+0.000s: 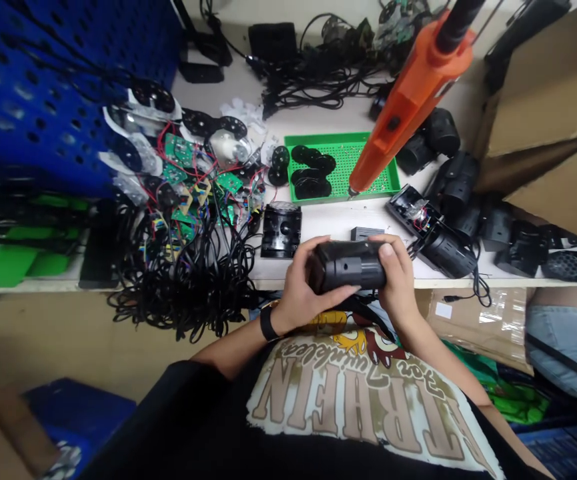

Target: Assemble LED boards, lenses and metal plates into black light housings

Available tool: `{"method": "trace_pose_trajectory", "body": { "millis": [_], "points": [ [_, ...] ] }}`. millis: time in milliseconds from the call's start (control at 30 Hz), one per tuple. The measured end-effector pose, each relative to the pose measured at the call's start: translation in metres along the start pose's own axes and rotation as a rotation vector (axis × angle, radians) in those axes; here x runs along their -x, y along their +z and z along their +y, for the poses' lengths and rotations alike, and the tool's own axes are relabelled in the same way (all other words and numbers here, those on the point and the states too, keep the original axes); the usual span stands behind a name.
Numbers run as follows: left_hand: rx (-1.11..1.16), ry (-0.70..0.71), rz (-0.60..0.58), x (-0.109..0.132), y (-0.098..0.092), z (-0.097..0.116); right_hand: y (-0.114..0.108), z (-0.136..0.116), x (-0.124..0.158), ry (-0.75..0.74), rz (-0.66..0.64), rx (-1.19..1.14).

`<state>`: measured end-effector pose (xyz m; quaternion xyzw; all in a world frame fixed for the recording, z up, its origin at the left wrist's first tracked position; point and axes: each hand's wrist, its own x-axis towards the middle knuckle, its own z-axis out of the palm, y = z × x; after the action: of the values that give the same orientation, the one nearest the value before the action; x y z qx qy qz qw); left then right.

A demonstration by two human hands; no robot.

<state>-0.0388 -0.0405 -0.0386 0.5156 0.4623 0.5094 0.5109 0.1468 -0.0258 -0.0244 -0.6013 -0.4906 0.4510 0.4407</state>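
A black plastic device housing (353,270) lies sideways between my hands, just over the bench's front edge. My left hand (301,287) grips its left end, with the thumb along the lower side. Around its right end my right hand (397,277) is closed, thumb on top. Behind the housing sits a small dark grey ribbed piece (367,233). To the left is an open black casing half (281,230). An orange electric screwdriver (403,107) hangs above a green perforated tray (343,140) holding black discs (311,173) and small screws.
Circuit boards with wires (183,173) and a tangle of black cables (193,267) crowd the left, some hanging off the edge. Several black housings (458,180) and an opened one (415,210) stand right, beside a cardboard box (543,100). A blue perforated bin wall (63,87) rises left.
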Motion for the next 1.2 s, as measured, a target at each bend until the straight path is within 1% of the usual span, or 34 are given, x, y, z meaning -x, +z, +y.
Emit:
{"method": "trace_pose_trajectory", "body": {
  "millis": [67, 133, 167, 233, 300, 367, 433, 500, 533, 567, 700, 767, 867, 1033, 1133, 1200],
  "points": [
    [0.076, -0.078, 0.054, -0.006, -0.002, -0.002, 0.0, -0.004, -0.006, 0.04, -0.108, -0.042],
    [0.202, -0.181, 0.079, -0.013, -0.004, -0.003, -0.003, -0.01, -0.011, 0.063, -0.227, -0.089],
    [0.269, -0.232, 0.089, -0.017, -0.004, -0.002, -0.004, -0.012, -0.014, 0.083, -0.262, -0.117],
    [0.376, -0.328, 0.106, -0.025, -0.006, 0.001, -0.004, -0.016, -0.02, 0.148, -0.287, -0.174],
    [0.419, -0.44, 0.098, -0.034, -0.008, 0.007, -0.003, -0.018, -0.028, 0.225, -0.304, -0.213],
    [0.422, -0.568, 0.028, -0.043, -0.012, 0.014, -0.001, -0.02, -0.039, 0.295, -0.355, -0.205],
    [0.424, -0.679, -0.077, -0.053, -0.017, 0.02, -0.001, -0.023, -0.049, 0.342, -0.429, -0.162],
    [0.454, -0.76, -0.148, -0.062, -0.021, 0.025, -0.006, -0.026, -0.058, 0.337, -0.502, -0.123],
    [0.475, -0.793, -0.161, -0.065, -0.023, 0.027, -0.009, -0.028, -0.06, 0.285, -0.53, -0.102],
    [0.495, -0.823, -0.16, -0.068, -0.025, 0.029, -0.013, -0.028, -0.062, 0.188, -0.546, -0.072],
    [0.554, -0.947, -0.107, -0.071, -0.028, 0.031, -0.027, -0.023, -0.06, -0.389, -0.583, 0.18],
    [0.579, -1.004, -0.083, -0.07, -0.028, 0.029, -0.03, -0.017, -0.057, -0.565, -0.579, 0.275],
    [0.603, -1.06, -0.062, -0.068, -0.028, 0.026, -0.03, -0.012, -0.053, -0.71, -0.534, 0.288],
    [0.585, -1.098, -0.07, -0.066, -0.027, 0.023, -0.027, -0.009, -0.047, -0.882, -0.467, 0.316],
    [0.545, -1.073, -0.074, -0.068, -0.026, 0.025, -0.026, -0.011, -0.039, -0.92, -0.413, 0.351],
    [0.491, -1.005, -0.106, -0.071, -0.025, 0.027, -0.027, -0.015, -0.034, -0.872, -0.403, 0.344]
  ]
}}
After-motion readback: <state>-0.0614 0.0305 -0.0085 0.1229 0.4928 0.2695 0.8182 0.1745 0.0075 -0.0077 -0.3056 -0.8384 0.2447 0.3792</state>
